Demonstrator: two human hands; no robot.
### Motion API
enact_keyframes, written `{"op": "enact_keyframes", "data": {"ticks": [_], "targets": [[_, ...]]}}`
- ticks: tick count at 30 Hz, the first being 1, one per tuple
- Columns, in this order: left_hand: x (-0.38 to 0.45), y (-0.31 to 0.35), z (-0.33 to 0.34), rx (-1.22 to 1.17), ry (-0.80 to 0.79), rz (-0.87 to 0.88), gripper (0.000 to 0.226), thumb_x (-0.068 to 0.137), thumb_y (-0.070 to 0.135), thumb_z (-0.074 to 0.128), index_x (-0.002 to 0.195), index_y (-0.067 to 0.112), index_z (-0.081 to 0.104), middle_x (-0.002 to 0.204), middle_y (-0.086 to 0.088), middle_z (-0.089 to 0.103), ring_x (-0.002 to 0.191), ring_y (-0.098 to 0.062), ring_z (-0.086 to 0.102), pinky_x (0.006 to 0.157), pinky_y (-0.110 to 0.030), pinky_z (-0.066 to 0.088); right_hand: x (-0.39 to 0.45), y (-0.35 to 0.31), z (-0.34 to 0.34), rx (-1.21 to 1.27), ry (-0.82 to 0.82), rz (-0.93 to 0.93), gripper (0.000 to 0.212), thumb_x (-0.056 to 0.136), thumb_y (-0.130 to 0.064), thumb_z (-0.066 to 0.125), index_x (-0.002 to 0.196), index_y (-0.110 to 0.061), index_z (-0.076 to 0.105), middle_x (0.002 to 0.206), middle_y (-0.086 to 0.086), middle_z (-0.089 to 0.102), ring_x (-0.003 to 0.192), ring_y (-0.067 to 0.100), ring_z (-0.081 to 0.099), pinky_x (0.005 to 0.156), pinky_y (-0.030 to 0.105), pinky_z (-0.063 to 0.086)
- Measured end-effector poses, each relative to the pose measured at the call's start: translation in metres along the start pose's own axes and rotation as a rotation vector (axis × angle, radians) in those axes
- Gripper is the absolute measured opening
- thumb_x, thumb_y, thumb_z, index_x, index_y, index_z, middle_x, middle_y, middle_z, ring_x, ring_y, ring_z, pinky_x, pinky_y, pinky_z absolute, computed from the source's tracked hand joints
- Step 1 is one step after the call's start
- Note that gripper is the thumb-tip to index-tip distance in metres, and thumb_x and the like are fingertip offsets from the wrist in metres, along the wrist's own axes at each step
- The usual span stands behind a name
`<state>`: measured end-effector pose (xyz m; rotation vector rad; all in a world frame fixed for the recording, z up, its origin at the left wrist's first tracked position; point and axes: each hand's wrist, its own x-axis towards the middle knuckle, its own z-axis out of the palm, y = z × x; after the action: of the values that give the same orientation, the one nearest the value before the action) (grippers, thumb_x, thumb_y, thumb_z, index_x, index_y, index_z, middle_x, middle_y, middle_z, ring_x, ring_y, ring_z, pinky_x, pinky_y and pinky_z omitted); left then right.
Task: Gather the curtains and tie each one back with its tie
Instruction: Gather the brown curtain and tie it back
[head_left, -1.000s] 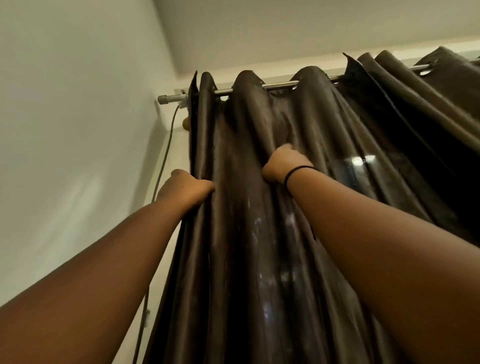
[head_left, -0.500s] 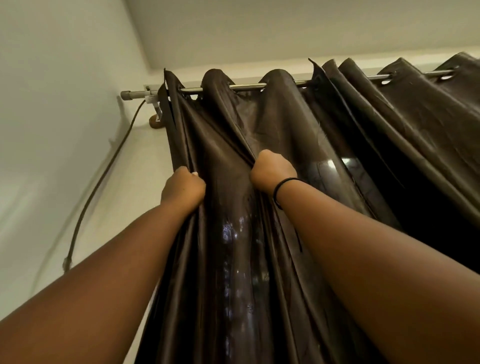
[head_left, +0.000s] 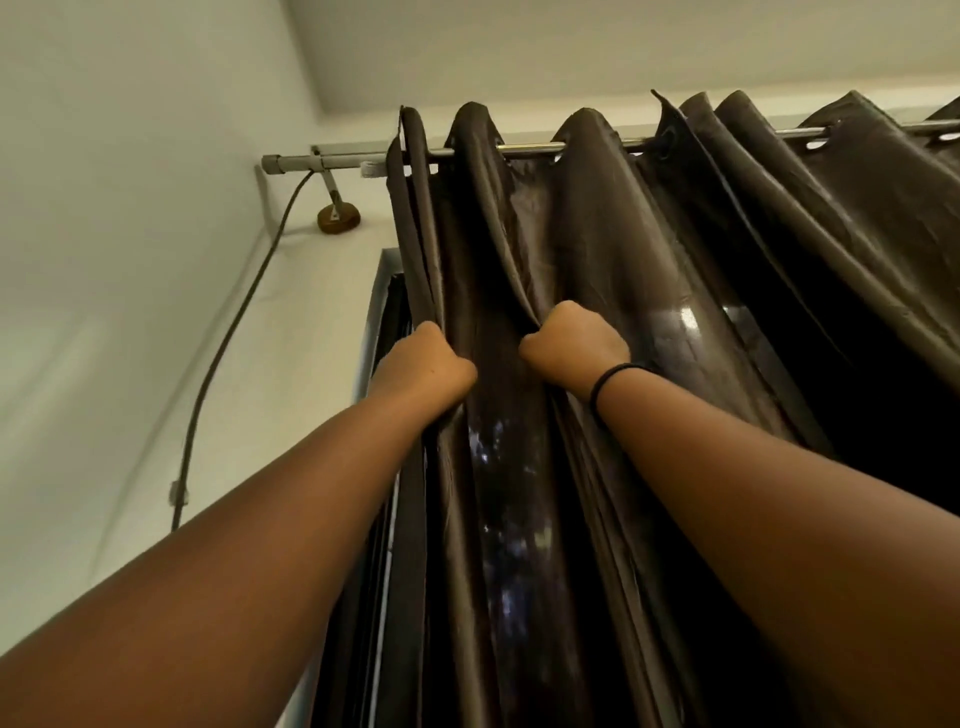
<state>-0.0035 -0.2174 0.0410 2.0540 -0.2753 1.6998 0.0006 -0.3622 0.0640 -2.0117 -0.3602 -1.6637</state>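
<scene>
Left hand (head_left: 428, 366) is fisted on the outer edge fold of the curtain (head_left: 587, 249); right hand (head_left: 574, 348) is fisted on the next fold, both high up. Risk: a hard tug could strain the eyelets on the rod (head_left: 530, 149). Versus earlier frames, the view has shifted, exposing more rod end.

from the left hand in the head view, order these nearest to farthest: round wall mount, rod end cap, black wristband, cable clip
1. black wristband, to its right on the other wrist
2. round wall mount, up-left
3. rod end cap, higher, farther left
4. cable clip, down-left on the wall; too close to call with 3
</scene>
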Motion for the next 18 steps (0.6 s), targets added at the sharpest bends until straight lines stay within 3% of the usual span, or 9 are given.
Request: {"op": "enact_keyframes", "data": {"ticks": [4,8,11,13,16,18], "targets": [[0.005,-0.046,-0.024,0.018,0.036,-0.067,0.044,0.083,0.021,0.056,0.121,0.007,0.041,0.108,-0.013,0.056,0.089,-0.029,0.054,0.07,-0.034,0.039,-0.004,-0.053,0.04,0.017,-0.109,-0.113,0.011,0.088,-0.023,0.051,0.084,-0.013,0.047,0.087,0.007,0.054,0.078,0.028,0.054,0.069,0.034,0.045],[0.01,-0.091,-0.048,0.071,0.042,-0.07,0.04,0.085,0.035,0.059,0.107,0.011,0.036,0.097,-0.01,0.058,0.076,-0.026,0.057,0.057,-0.032,0.04,-0.005,-0.108,0.069,0.041,-0.074,-0.153,0.005,0.091,-0.015,0.045,0.086,-0.014,0.045,0.095,0.008,0.056,0.081,0.028,0.052,0.078,0.037,0.045],[0.014,-0.121,-0.071,0.124,0.068,-0.083,0.036,0.086,0.03,0.057,0.11,0.009,0.039,0.093,-0.009,0.056,0.073,-0.026,0.054,0.053,-0.031,0.036,-0.005,-0.159,0.09,0.124,-0.118,-0.2,0.01,0.09,-0.017,0.046,0.096,-0.015,0.053,0.107,0.01,0.061,0.094,0.03,0.059,0.085,0.04,0.048],[0.017,-0.137,-0.085,0.156,0.092,-0.088,0.033,0.085,0.024,0.055,0.111,0.006,0.044,0.094,-0.01,0.055,0.077,-0.028,0.053,0.06,-0.032,0.038,-0.004,-0.19,0.103,0.165,-0.17,-0.241,0.006,0.087,-0.02,0.05,0.087,-0.014,0.051,0.099,0.008,0.06,0.093,0.029,0.058,0.092,0.043,0.046],[0.018,-0.152,-0.098,0.15,0.108,-0.049,0.026,0.083,0.02,0.053,0.103,0.004,0.052,0.095,-0.015,0.059,0.076,-0.029,0.053,0.06,-0.032,0.038,0.005,-0.215,0.118,0.18,-0.213,-0.312,0.018,0.085,-0.02,0.049,0.069,-0.015,0.046,0.082,0.004,0.051,0.082,0.025,0.049,0.093,0.048,0.045],[0.019,-0.155,-0.1,0.107,0.121,-0.039,0.028,0.084,0.023,0.046,0.103,0.005,0.054,0.099,-0.015,0.06,0.081,-0.031,0.054,0.063,-0.032,0.038,0.007,-0.213,0.117,0.186,-0.242,-0.343,0.013,0.088,-0.021,0.048,0.082,-0.014,0.058,0.089,0.004,0.051,0.084,0.021,0.047,0.085,0.037,0.048]]}}
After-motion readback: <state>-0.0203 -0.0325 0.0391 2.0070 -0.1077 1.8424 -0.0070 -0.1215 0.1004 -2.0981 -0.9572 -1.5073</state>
